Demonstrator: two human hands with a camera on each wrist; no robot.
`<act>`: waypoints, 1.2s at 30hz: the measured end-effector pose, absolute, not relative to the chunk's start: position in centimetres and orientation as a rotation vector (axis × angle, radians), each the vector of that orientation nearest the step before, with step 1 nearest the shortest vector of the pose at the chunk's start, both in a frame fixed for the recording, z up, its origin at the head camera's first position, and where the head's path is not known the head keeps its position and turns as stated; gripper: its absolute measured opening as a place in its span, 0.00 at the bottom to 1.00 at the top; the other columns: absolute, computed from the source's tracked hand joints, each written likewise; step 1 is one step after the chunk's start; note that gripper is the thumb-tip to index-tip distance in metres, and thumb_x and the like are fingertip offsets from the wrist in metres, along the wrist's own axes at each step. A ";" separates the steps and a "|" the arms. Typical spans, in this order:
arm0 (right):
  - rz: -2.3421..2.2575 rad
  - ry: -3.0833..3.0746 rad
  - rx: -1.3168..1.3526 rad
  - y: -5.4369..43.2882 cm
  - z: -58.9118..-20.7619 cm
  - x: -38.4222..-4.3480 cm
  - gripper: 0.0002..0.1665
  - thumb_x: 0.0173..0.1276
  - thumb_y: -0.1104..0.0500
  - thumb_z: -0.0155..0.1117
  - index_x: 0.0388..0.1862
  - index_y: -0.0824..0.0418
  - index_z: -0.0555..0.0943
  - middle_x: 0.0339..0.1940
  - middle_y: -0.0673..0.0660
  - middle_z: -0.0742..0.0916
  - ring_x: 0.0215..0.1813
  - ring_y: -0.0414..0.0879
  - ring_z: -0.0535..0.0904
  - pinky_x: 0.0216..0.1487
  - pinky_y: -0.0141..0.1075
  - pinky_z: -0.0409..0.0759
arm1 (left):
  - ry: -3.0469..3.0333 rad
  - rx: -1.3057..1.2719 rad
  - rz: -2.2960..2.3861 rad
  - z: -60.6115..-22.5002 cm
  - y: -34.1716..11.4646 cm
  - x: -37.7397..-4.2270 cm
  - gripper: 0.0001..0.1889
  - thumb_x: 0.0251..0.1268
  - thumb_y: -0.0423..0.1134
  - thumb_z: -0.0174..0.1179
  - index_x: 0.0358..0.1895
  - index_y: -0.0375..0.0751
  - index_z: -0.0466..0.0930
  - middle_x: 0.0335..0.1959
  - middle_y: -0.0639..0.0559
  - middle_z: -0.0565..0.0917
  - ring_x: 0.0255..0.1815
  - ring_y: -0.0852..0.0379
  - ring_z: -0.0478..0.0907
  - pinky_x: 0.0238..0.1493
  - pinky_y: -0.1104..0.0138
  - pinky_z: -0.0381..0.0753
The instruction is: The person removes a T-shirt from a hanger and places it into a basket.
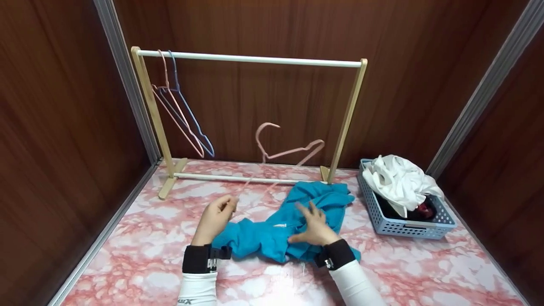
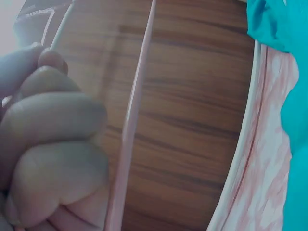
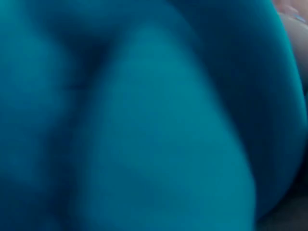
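A teal garment (image 1: 325, 197) lies crumpled on the pink marbled tabletop (image 1: 140, 250). My right hand (image 1: 313, 221) rests flat on it with fingers spread and straight. The right wrist view is filled by blurred teal garment (image 3: 144, 120). My left hand (image 1: 225, 206) grips the lower wire of a pink hanger (image 1: 289, 151), which tilts up and away toward the rack. In the left wrist view my curled fingers (image 2: 53, 144) close round the pink hanger (image 2: 132, 120), with the teal garment (image 2: 288, 29) at the right edge.
A wooden rack with a white rail (image 1: 250, 59) stands at the back; a pink and a blue hanger (image 1: 182, 106) hang at its left end. A blue basket (image 1: 382, 223) at right holds white cloth (image 1: 399, 178) over dark items. Brown walls enclose the table.
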State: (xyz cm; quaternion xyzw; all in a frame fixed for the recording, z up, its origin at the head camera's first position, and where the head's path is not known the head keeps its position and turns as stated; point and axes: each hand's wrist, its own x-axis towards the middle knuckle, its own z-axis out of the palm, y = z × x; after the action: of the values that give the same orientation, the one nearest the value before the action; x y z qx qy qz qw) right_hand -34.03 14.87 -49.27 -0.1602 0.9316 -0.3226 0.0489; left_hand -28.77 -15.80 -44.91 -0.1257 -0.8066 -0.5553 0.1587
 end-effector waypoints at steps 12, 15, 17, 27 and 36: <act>-0.856 2.796 -0.930 14.9 -50.0 -34.9 0.13 0.52 0.71 0.71 0.36 0.60 0.81 0.33 0.52 0.80 0.35 0.46 0.74 0.36 0.38 0.74 | -1.917 -0.109 -1.907 -42.9 -15.7 -28.9 0.14 0.84 0.37 0.47 0.42 0.28 0.76 0.17 0.57 0.65 0.13 0.66 0.57 0.18 0.74 0.57; -1.035 2.738 -0.957 15.5 -48.1 -35.4 0.12 0.53 0.72 0.65 0.34 0.59 0.78 0.30 0.48 0.75 0.31 0.41 0.69 0.34 0.33 0.69 | -1.840 -0.051 -1.992 -42.0 -15.7 -29.1 0.14 0.85 0.39 0.46 0.41 0.32 0.75 0.16 0.58 0.63 0.12 0.66 0.55 0.15 0.75 0.56; -1.207 2.747 -0.951 15.9 -46.3 -35.7 0.12 0.55 0.71 0.65 0.38 0.61 0.79 0.32 0.50 0.77 0.33 0.41 0.71 0.37 0.32 0.70 | -1.800 -0.015 -2.012 -41.3 -15.7 -29.4 0.14 0.85 0.39 0.46 0.40 0.34 0.74 0.16 0.58 0.63 0.12 0.67 0.55 0.14 0.76 0.56; -2.050 2.709 -0.598 18.9 -40.3 -37.7 0.27 0.70 0.73 0.54 0.68 0.65 0.78 0.67 0.65 0.82 0.65 0.48 0.77 0.66 0.31 0.71 | -1.672 -0.003 -2.122 -37.0 -15.0 -31.2 0.13 0.86 0.40 0.40 0.41 0.37 0.70 0.17 0.59 0.62 0.11 0.68 0.55 0.13 0.77 0.54; -0.894 3.120 -0.712 20.6 -47.1 -39.4 0.31 0.67 0.57 0.70 0.68 0.59 0.77 0.77 0.71 0.65 0.74 0.77 0.63 0.68 0.76 0.63 | -1.643 -0.014 -2.151 -33.7 -15.1 -33.4 0.14 0.87 0.40 0.33 0.42 0.37 0.64 0.18 0.58 0.59 0.12 0.67 0.56 0.14 0.77 0.56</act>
State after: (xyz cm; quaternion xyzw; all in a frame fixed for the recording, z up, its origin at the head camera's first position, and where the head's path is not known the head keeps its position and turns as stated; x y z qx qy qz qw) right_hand -39.37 20.56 -47.08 -0.2133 0.9351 -0.2681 -0.0906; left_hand -33.35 -15.07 -33.67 -0.0051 -0.5927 -0.7760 0.2156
